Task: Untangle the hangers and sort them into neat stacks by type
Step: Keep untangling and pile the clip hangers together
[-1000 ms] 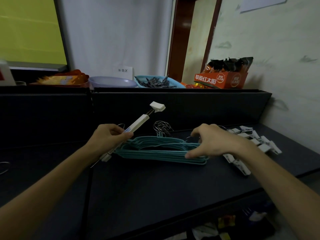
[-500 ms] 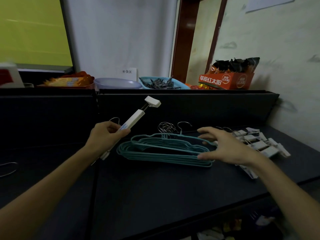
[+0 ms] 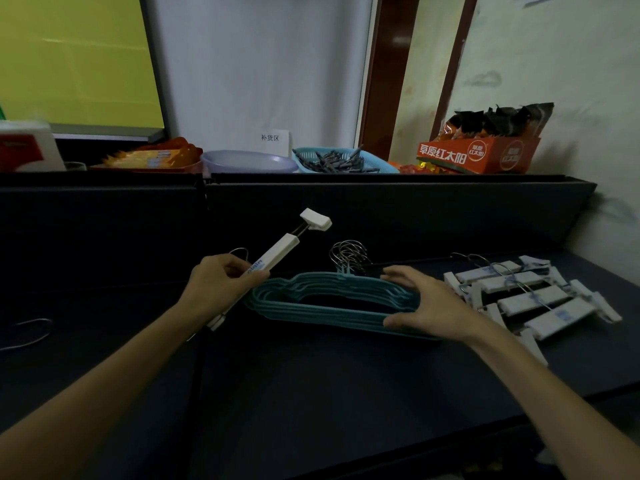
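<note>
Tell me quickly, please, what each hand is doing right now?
Left hand: grips a white clip hanger, raised off the table.
Right hand: open, fingers spread at the right end of the teal hanger stack.

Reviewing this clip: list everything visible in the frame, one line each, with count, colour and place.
Teal hangers: one stack, count unclear, table centre.
White clip hangers: about four, table right.
Clip hanger: one, white, in left hand.
Wire hook: one, metal, far left.
Table: one, black.
Bowl: one, lilac, shelf.
Basket: one, blue, holds grey pegs, shelf.
Snack box: one, orange, shelf right.
Left hand: grips clip hanger.
Right hand: straight fingers at teal stack's right end.
</note>
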Motion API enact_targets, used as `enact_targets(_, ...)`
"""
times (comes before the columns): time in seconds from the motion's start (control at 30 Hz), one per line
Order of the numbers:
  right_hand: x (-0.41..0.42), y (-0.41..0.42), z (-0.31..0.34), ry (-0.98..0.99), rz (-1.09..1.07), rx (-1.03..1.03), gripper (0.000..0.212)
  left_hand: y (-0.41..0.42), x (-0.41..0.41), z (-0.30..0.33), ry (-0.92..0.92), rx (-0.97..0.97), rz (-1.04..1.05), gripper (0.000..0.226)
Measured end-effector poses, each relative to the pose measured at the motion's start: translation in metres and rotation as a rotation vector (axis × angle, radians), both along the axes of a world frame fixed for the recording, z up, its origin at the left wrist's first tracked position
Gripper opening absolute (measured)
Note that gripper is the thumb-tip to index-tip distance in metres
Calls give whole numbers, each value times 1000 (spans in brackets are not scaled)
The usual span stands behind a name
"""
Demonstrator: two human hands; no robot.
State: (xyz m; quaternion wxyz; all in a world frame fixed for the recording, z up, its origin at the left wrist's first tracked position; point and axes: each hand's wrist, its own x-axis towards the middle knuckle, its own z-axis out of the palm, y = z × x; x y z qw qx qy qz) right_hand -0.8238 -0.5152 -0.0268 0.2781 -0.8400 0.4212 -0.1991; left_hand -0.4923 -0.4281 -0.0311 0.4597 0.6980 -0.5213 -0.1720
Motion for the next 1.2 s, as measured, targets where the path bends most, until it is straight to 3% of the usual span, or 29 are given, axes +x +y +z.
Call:
enact_targets(0.17, 4, -8, 3, 30, 38, 30, 86, -3, 1, 1, -19, -6, -19, 34)
enact_targets(0.4, 2, -2, 11, 140, 18, -33, 92, -13, -3, 14, -252, -102, -78, 33)
enact_targets(0.57, -24, 15, 27, -104, -198, -204, 58, -39, -30, 29, -552, -224, -169, 37)
enact_targets(0.7, -68, 20, 29, -172, -340, -309, 39, -57, -72, 30, -711, -273, -275, 43)
enact_targets(0.97, -198, 24, 14, -319, -452, -293, 22, -74, -196, 43, -693, -287, -311, 40)
enact_targets(1.2, -294, 34, 11, -482, -418, -199, 25, -56, -335, 44, -328, -281, -383, 35)
